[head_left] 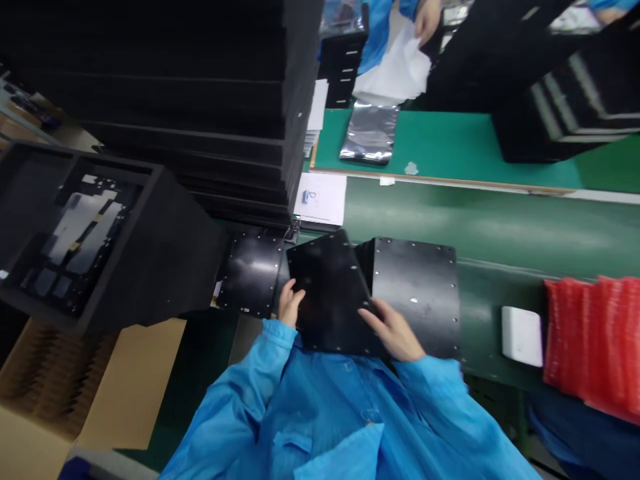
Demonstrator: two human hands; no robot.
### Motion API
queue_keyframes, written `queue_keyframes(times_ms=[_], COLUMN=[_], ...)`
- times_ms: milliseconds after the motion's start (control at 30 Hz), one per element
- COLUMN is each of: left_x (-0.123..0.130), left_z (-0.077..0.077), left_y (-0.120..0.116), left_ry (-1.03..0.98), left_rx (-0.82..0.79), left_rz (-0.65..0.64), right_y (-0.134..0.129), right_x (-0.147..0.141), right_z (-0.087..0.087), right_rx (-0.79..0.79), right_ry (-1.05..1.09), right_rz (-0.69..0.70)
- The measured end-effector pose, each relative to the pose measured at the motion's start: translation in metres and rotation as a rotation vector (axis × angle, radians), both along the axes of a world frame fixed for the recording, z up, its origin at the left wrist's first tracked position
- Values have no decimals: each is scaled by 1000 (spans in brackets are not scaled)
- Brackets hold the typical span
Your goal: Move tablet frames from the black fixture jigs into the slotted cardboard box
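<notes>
The left fingers (290,300) and right fingers (385,323) lie spread on a black riveted panel (327,287), its long axis toward 1 o'clock; whether they grip it cannot be told. It sits between two like panels on the green desk (500,227). At 9 o'clock, a black foam tray (175,247) holds pale flat pieces (75,227).

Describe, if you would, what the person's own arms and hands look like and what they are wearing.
The person wears a light blue long-sleeved coat with a flap pocket at the front. Its loose sleeves reach the wrists. The left hand and right hand are bare, with no gloves.
</notes>
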State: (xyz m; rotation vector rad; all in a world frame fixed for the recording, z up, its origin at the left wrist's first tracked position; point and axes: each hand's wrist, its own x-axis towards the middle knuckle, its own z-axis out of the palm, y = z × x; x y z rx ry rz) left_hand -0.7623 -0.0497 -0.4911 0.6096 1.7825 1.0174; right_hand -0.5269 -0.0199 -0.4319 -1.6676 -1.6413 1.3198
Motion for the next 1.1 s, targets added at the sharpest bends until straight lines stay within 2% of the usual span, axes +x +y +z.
queue_keyframes(times_ms=[100, 200, 267, 367, 433, 533, 633, 667, 733, 767, 833, 867, 1000, 1100], left_x=[51, 90, 111, 142, 164, 203, 241, 250, 263, 266, 269, 269, 270, 274], left_z=[25, 44, 54, 72, 87, 103, 104, 101, 92, 88, 82, 80, 79, 81], left_y=[22, 46, 55, 58, 53, 45, 40, 39, 37, 36, 34, 34, 34, 35], left_ry=[-346, -442, -326, 71, 358, 626, 815, 873, 966, 996, 1028, 1035, 1085, 1168], left_rx=[58, 117, 158, 284, 391, 449, 305, 233, 112, 82, 80, 94, 106, 51], left_rz=[-110, -169, -187, -249, -364, -634, -834, -858, -864, -861, -862, -866, -925, -974], right_y=[-5, -12, -17, -10, 9, 50, 79, 82, 80, 76, 67, 63, 61, 73], right_x=[70, 123, 154, 201, 230, 252, 248, 246, 245, 246, 248, 247, 225, 218], right_z=[17, 22, 22, 13, -5, -50, -99, -111, -123, -121, -104, -90, -17, 19], right_rx=[-45, -10, 105, 296, 366, 377, 342, 337, 323, 314, 320, 346, 475, 494], right_ry=[44, 69, 44, -37, -105, -233, -321, -318, -288, -275, -279, -298, -486, -628], right_rz=[-191, -331, -382, -400, -355, -158, 56, 82, 20, -40, -82, -21, 468, 658])
